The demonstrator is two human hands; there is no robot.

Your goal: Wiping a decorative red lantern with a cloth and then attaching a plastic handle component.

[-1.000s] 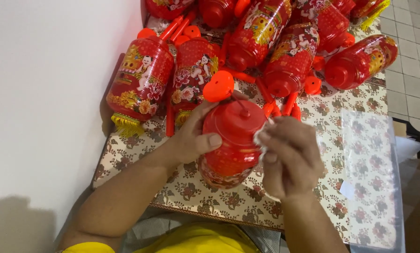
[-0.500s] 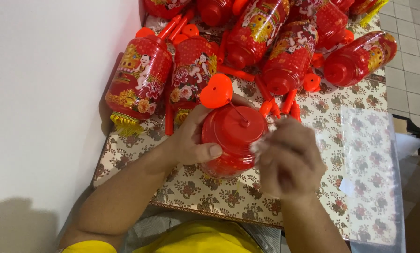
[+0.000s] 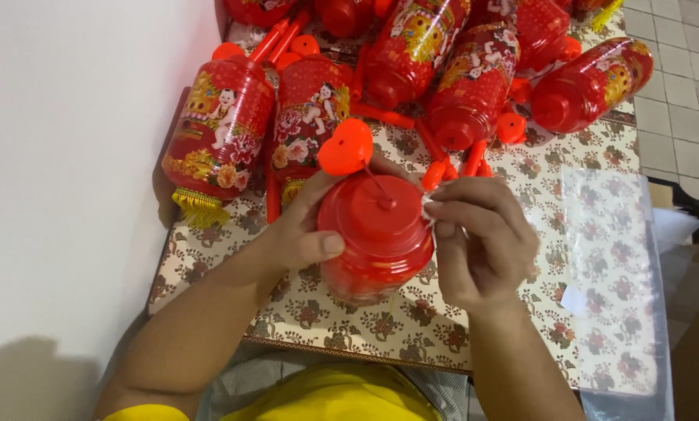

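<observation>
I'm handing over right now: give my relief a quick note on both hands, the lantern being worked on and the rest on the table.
Left hand: wrapped around the red plastic barrel lantern, holding it upright over the floral-patterned table.
Right hand: fingertips pinching something small and white at the lantern's top rim; too small to identify.
Orange heart-shaped tag: already on the thin stem at the lid's centre.
Finished-looking printed red lanterns are piled at the table's far end.
Left: whatever the rim pinch is completing.
</observation>
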